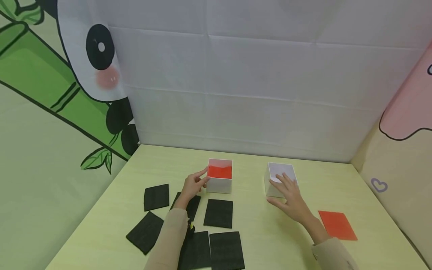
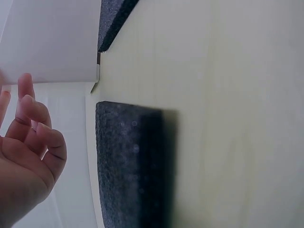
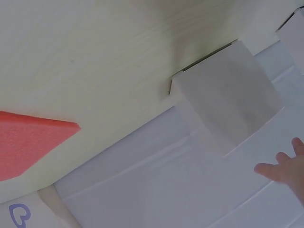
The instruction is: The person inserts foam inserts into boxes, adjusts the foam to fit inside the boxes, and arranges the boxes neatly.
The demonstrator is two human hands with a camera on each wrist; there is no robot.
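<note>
Touching a box (image 1: 219,185) holding red foam (image 1: 220,172), left hand (image 1: 193,185) looks relaxed, right hand (image 1: 293,201) outspread

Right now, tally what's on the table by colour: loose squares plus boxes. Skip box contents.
Black squares: 6
Red square: 1
White boxes: 2
Total: 9

Red material inside one box is left out; how many pieces it makes can't be told.
</note>
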